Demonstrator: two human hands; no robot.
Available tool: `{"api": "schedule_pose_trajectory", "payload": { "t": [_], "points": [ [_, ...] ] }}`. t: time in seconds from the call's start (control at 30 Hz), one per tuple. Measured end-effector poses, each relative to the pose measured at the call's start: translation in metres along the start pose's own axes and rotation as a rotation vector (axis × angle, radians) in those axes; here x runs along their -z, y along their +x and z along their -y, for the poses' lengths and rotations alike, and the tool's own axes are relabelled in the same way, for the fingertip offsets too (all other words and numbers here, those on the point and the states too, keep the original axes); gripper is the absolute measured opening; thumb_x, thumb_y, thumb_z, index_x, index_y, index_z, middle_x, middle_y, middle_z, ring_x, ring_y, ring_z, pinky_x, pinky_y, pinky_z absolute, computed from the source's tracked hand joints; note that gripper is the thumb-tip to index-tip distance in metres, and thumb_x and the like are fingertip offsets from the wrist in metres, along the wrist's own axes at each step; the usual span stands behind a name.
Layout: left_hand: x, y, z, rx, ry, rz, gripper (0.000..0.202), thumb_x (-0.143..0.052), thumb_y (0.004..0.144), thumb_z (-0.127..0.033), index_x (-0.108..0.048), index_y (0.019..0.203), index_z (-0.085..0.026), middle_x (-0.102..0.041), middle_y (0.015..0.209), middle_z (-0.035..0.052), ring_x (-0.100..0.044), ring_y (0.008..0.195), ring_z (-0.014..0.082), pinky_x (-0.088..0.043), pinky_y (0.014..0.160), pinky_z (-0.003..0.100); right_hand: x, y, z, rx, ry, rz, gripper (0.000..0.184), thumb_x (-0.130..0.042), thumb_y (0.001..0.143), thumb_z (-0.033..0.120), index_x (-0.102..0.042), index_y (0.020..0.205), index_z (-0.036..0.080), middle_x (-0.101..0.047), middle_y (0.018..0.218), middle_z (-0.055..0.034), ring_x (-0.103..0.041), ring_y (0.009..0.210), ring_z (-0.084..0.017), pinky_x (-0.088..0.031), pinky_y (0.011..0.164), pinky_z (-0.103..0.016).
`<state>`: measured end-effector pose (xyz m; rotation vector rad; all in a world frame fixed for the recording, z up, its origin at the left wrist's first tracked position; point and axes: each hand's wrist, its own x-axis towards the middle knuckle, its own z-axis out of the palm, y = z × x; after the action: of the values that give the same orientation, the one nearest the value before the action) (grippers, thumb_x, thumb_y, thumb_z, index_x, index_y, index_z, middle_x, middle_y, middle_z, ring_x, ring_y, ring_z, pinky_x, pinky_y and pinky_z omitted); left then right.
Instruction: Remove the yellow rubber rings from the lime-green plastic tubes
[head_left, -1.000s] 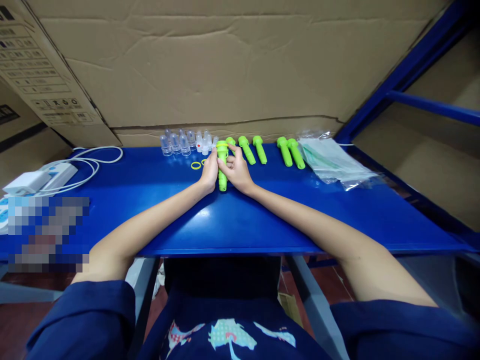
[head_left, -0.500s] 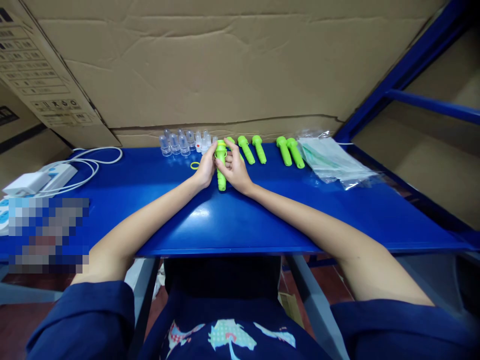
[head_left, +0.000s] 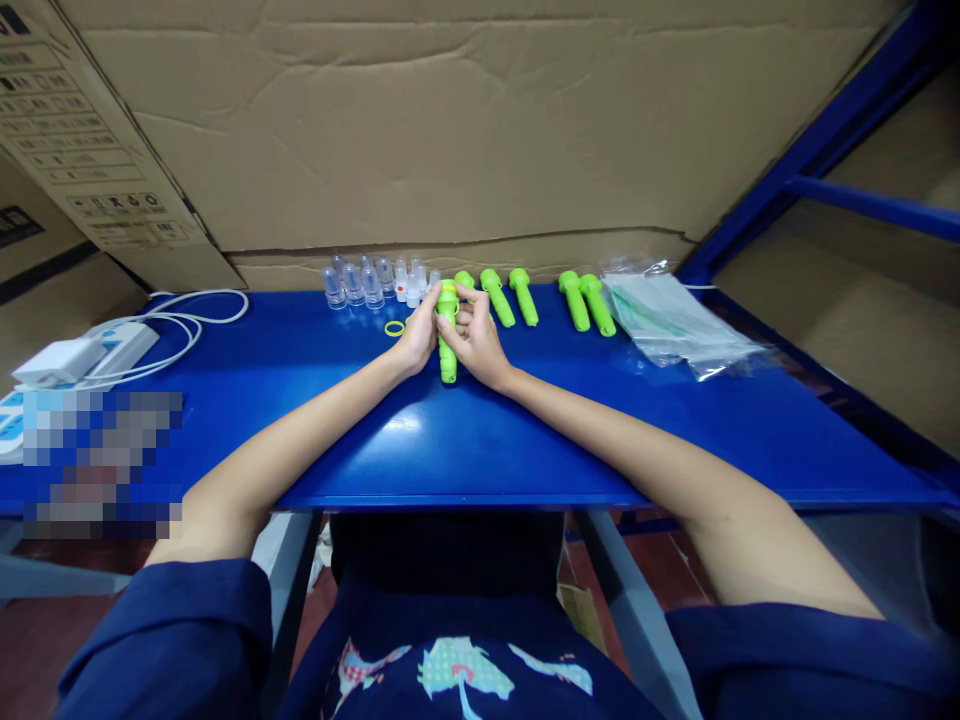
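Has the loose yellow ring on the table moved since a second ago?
No. The yellow ring still lies on the blue table, just in front of the clear caps and left of the left hand; only the camera shifted slightly.

Dark navy short sleeves (head_left: 165, 640) rolled above bare forearms, no rings or watch on the hands (head_left: 420, 338), and, just below the near edge of the blue worktop (head_left: 675, 440), a navy garment front printed with pale teal and pink patches.
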<state>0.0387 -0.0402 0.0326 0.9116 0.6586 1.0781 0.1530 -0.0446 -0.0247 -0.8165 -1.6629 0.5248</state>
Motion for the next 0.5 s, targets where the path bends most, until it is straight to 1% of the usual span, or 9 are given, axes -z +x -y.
{"api": "schedule_pose_trajectory", "payload": {
  "t": [0.13,0.23,0.37,0.5],
  "points": [
    [-0.001,-0.0013,-0.0014,0.018,0.011,0.02,0.042,-0.046,0.106,-0.049,-0.07,0.114,-0.016,-0.08,0.094,0.009,-0.078,0.102,0.024,-0.06,0.096,0.034,0.0004,0.0,-0.001,0.01,0.0,-0.006,0.067,-0.053,0.095,0.073,-0.033,0.139,0.027,-0.066,0.119,-0.0143,-0.074,0.093,-0.024,-0.066,0.077,-0.043],
    [-0.0009,-0.0009,-0.002,0.03,0.019,0.032,0.042,-0.044,0.107,-0.047,-0.07,0.117,-0.016,-0.08,0.097,0.009,-0.078,0.102,0.0238,-0.06,0.096,0.034,0.0005,-0.0002,-0.001,0.018,0.006,-0.004,0.066,-0.053,0.095,0.073,-0.033,0.138,0.027,-0.066,0.117,-0.0133,-0.074,0.093,-0.024,-0.066,0.076,-0.043],
    [-0.0006,-0.0004,-0.0019,0.027,0.036,0.058,0.045,-0.035,0.11,-0.042,-0.07,0.119,-0.015,-0.08,0.097,0.0085,-0.077,0.106,0.0233,-0.06,0.097,0.034,0.0003,-0.0009,-0.002,0.025,0.015,-0.006,0.063,-0.054,0.096,0.071,-0.032,0.138,0.028,-0.066,0.111,-0.0119,-0.074,0.088,-0.024,-0.066,0.074,-0.044],
    [-0.0016,-0.0006,-0.0019,0.012,0.053,0.062,0.048,-0.026,0.111,-0.037,-0.068,0.12,-0.015,-0.079,0.094,0.0081,-0.076,0.109,0.0232,-0.061,0.097,0.035,0.0003,-0.0012,-0.0032,0.039,0.017,-0.02,0.062,-0.055,0.096,0.07,-0.033,0.136,0.028,-0.066,0.111,-0.011,-0.074,0.089,-0.023,-0.066,0.074,-0.042]
  ]
}}
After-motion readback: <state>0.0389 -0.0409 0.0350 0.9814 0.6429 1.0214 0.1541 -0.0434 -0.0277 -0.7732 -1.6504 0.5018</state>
